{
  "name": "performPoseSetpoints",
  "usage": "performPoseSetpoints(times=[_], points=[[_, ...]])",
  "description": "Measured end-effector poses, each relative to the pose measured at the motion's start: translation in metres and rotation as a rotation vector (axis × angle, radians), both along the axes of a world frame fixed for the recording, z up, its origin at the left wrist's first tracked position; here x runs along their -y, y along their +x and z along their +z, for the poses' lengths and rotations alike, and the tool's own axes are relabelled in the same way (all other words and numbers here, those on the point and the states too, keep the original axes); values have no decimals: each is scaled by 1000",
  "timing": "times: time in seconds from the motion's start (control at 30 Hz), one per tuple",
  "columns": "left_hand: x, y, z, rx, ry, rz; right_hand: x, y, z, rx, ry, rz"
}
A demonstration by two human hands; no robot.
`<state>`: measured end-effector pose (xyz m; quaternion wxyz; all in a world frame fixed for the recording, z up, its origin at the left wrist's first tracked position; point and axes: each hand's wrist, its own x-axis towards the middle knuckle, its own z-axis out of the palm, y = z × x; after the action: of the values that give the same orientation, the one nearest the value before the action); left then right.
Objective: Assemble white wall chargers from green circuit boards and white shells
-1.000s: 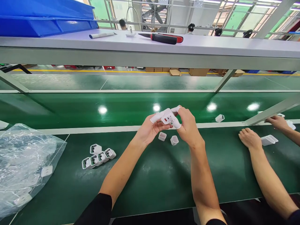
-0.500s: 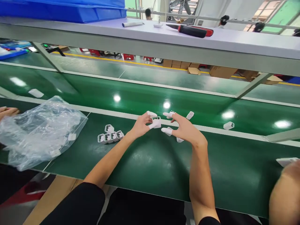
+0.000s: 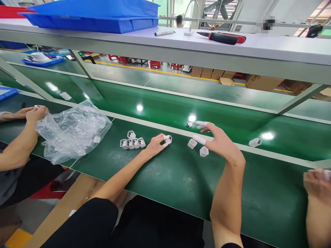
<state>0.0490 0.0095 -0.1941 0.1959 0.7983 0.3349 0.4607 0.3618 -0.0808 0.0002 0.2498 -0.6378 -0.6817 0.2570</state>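
From the near edge of the bench (image 3: 165, 179), passage between the forearms (image 3: 227, 193) is left open. Toward the far edge, the way between left hand (image 3: 156, 144) and right hand (image 3: 219, 141) is obstructed by two shells (image 3: 204, 151); leftward it is blocked by five cases (image 3: 134, 143), then a bag (image 3: 72, 131). Headroom beyond is limited by a shelf (image 3: 181, 43).

No text, label, brand, number or sign legible on any surface in view.

The left hand (image 3: 155, 144) holds a white, square-mouthed plastic housing (image 3: 170, 140); the right hand (image 3: 219, 140), fingers spread, hangs near two hollow white plastic sleeves (image 3: 192, 144). Farther left, five white boxy housings (image 3: 135, 143) neighbour a crumpled clear plastic bag (image 3: 73, 129).
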Motion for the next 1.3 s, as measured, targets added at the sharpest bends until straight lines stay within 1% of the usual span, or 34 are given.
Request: performPoseSetpoints(times=[0.1, 0.17, 0.23, 0.3, 0.37, 0.43, 0.5, 0.73, 0.87, 0.97, 1.03, 1.1, 1.13, 1.17, 1.2, 1.23, 1.3], points=[[-6, 1, 9, 51, 31, 52, 2, 5, 0, 0, 33, -6], [-6, 1, 10, 60, 27, 58, 2, 8, 0, -15, 41, -6], [-4, 2, 5, 32, 3, 16, 1, 9, 0, -35, 48, -15], [0, 3, -4, -5, -26, -26, -1, 11, -2, -50, 46, -20], [4, 4, -13, -29, -48, -34, -3, 12, -4, -58, 47, -21], [7, 5, -18, -42, -65, -28, -3, 14, -6, -65, 50, -17], [7, 5, -18, -53, -75, -26, -3, 14, -7, -66, 49, -20], [7, 4, -8, -64, -80, 16, 0, 10, -4, -46, 37, -27], [6, 4, -14, -59, -107, 17, -2, 12, -3, -36, 45, -25], [6, 3, -20, -55, -126, -2, -6, 10, -6, -19, 57, -54], [6, 4, -22, -51, -128, -7, -10, -1, -12, -12, 97, -54], [7, 5, -22, -52, -122, -14, -23, -23, -23, -7, 140, -43], [7, 5, -21, -56, -118, -18, -33, -38, -30, 13, 137, -40], [7, 6, -21, -62, -114, -22, -47, -55, -38, 50, 113, -56], [7, 7, -21, -71, -111, -27, -63, -72, -46, 126, 51, -75], [6, 7, -22, -80, -109, -31, -83, -89, -54, 230, -44, -81], [5, 7, -23, -99, -110, -40, -127, -119, -69, 301, -133, -120]])
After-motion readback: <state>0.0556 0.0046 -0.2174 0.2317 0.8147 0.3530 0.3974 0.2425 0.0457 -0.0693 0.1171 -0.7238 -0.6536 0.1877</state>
